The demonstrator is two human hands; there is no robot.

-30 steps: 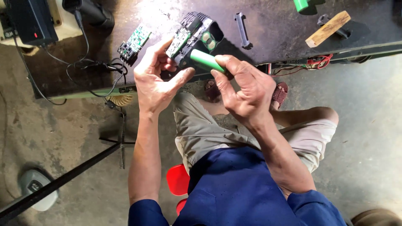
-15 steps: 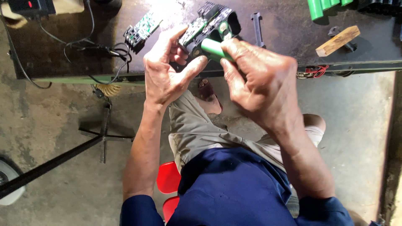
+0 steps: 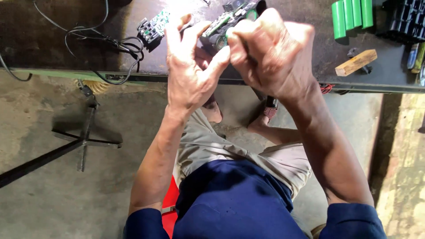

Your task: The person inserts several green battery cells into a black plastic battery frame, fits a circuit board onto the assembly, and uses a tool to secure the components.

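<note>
At the top centre of the frame both hands meet over the front edge of the bench [image 3: 66,40]. The left hand [image 3: 190,75] has its grip closed around the black battery holder [image 3: 230,20], thumb and fingers clamping its near end. The right hand [image 3: 270,53] is curled into a closed grip on a green cell [image 3: 229,32], of which only a small green tip shows between the fingers, right against the holder.

Just left of the hands a loose green circuit board [image 3: 152,28] lies on the bench, touching a tangle of black wires [image 3: 110,44] that trails toward the upper left. At the upper right stands a row of green cells [image 3: 352,17], well apart from the hands, with a wooden block [image 3: 356,63] below them near the bench edge and a black ribbed part [image 3: 405,20] in the corner.

The bench edge runs straight across just under the hands. Below it lies bare concrete floor [image 3: 53,203], with a black metal stand [image 3: 75,144] at the left and a red stool [image 3: 170,203] partly hidden under the person's body. Between the circuit board and the row of cells, the bench surface beside the hands is open.
</note>
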